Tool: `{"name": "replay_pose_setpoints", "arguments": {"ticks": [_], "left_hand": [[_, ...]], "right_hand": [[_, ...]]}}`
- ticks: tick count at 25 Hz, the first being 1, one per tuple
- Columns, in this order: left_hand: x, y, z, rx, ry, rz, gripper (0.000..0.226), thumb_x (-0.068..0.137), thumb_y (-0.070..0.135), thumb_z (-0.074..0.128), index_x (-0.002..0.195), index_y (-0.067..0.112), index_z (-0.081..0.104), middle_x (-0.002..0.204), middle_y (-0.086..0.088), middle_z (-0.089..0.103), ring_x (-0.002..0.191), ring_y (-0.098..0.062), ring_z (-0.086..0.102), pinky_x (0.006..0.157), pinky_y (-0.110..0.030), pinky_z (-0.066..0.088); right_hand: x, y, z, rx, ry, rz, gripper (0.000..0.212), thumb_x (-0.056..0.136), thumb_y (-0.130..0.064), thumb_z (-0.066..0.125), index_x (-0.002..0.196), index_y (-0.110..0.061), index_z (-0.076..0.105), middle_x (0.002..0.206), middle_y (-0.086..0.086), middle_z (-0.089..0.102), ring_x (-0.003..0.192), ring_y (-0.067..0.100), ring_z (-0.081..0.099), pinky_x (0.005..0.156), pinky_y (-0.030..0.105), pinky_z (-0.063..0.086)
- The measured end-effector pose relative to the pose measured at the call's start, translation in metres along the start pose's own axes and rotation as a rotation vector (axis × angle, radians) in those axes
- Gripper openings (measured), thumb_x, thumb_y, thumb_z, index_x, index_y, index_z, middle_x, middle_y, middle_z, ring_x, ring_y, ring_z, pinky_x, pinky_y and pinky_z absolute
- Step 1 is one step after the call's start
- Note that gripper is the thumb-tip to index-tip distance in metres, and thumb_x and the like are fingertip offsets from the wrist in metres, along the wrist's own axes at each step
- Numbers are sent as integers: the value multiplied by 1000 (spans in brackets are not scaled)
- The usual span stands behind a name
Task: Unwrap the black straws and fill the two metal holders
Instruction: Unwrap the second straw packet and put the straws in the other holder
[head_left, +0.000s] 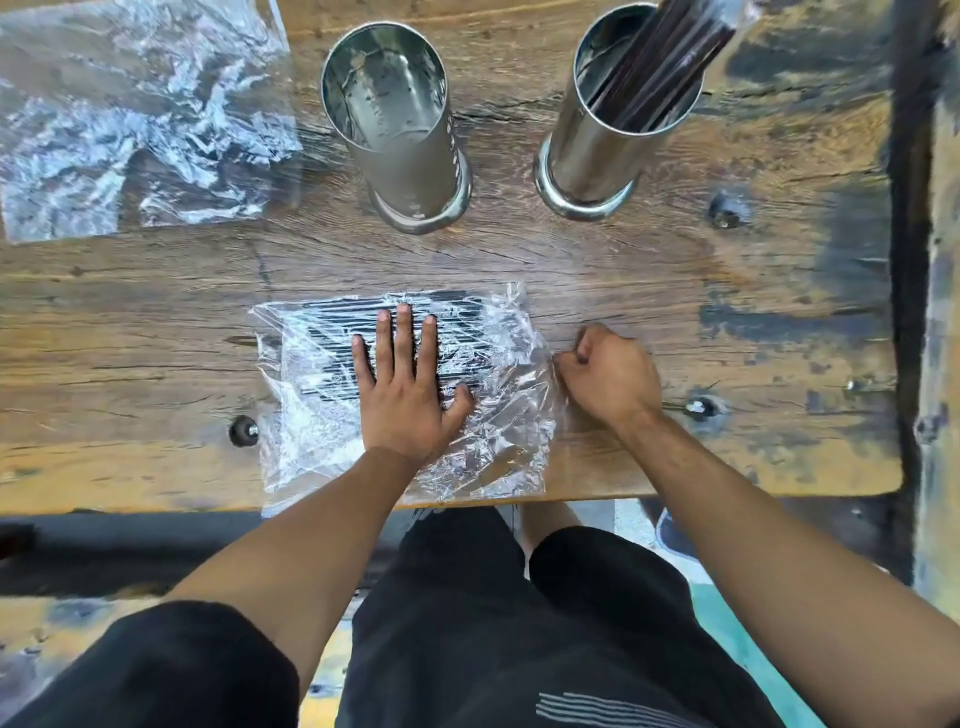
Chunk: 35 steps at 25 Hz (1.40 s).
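A clear plastic pack (498, 431) of black straws (332, 332) lies flat near the table's front edge. My left hand (402, 384) presses down on it, palm flat and fingers spread. My right hand (605, 371) is closed in a fist, pinching the pack's right edge. Behind them stand two metal holders. The left holder (400, 119) is empty. The right holder (613, 119) has black straws (660, 62) leaning in it.
A crumpled empty clear wrapper (135, 119) lies at the back left of the worn wooden table (727, 322). Bolt heads (243, 430) stick up from the planks beside the pack and at the right. The table's front edge runs just below the pack.
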<state>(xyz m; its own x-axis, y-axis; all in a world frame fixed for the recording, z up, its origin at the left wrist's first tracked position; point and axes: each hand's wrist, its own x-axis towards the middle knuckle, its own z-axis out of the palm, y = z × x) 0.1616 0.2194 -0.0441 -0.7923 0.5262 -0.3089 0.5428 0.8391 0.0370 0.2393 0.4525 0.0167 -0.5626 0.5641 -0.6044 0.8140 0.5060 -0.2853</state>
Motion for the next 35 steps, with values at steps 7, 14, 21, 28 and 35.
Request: {"name": "replay_pose_setpoints", "arguments": {"ticks": [7, 14, 21, 28, 35], "left_hand": [[-1, 0, -3, -9, -7, -5, 94, 96, 67, 31, 170, 16, 5, 178, -14, -3, 165, -35, -6, 130, -64, 1], [0, -1, -2, -16, -16, -2, 93, 96, 67, 29, 170, 16, 7, 178, -14, -2, 165, -35, -5, 130, -65, 4], [-1, -1, -3, -48, -29, 0, 92, 96, 67, 28, 170, 17, 5, 178, -13, -3, 165, -35, -7, 130, -64, -1], [1, 0, -7, -41, -85, 10, 93, 98, 72, 22, 170, 17, 1, 177, -14, -7, 164, -36, -11, 130, -64, -5], [0, -12, -36, -368, -193, 41, 87, 93, 61, 8, 170, 21, 3, 178, -6, -12, 163, -25, -20, 129, -57, -16]], "right_hand": [[-12, -7, 2, 52, 22, -132, 34, 94, -57, 64, 99, -23, 60, 90, -6, 64, 82, 18, 62, 71, 30, 47], [11, -25, 11, 227, 76, -62, 16, 99, -32, 64, 88, -21, 67, 79, -5, 70, 74, 17, 68, 73, 40, 63], [21, 3, 4, 271, 58, 166, 30, 100, -32, 62, 80, -13, 74, 77, 5, 76, 72, 22, 71, 62, 25, 48], [-11, -12, 9, 232, 89, -136, 16, 106, -25, 57, 100, -16, 70, 78, -7, 71, 65, 7, 67, 64, 25, 58], [-20, -41, 23, 590, -17, 51, 34, 99, -19, 66, 133, -15, 62, 91, -2, 72, 70, 11, 65, 62, 17, 50]]}}
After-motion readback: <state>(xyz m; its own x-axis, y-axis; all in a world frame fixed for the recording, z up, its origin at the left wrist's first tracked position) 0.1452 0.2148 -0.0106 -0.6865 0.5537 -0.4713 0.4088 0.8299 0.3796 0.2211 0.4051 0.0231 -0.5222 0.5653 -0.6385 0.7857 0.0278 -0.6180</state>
